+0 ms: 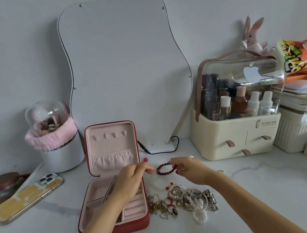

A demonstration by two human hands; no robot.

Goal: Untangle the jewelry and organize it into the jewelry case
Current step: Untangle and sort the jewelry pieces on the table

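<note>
While your right hand [190,167] pinches the dark red bead bracelet [166,168] at its right side, the loop hangs free above the counter [259,190], just right of the open case [115,174] and just beyond the tangled pile [183,199]. Your left hand [131,176] sits over the case's right edge, fingers loosely curled with the thumb and forefinger reaching toward the bracelet's left side; it grips nothing that you can see.

Expect the bracelet to be light and limp. It is probably strung on elastic, so it will sag and swing from a single pinch, and the round beads may roll between your fingertips. Take it at two opposite points if you want it to keep its ring shape, and lower it flat into a tray compartment rather than dropping it.

The pile lies near the counter's front edge, touching or nearly touching the case's right wall. Its chains look thin and kink easily, so lift them by a pendant or clasp and tease them apart, never tug. The pearl strands [199,212] at the pile's near side look smooth and slippery, and probably stretchy too. The metal charms are stiffer and heavier and make the surest handles.
</note>
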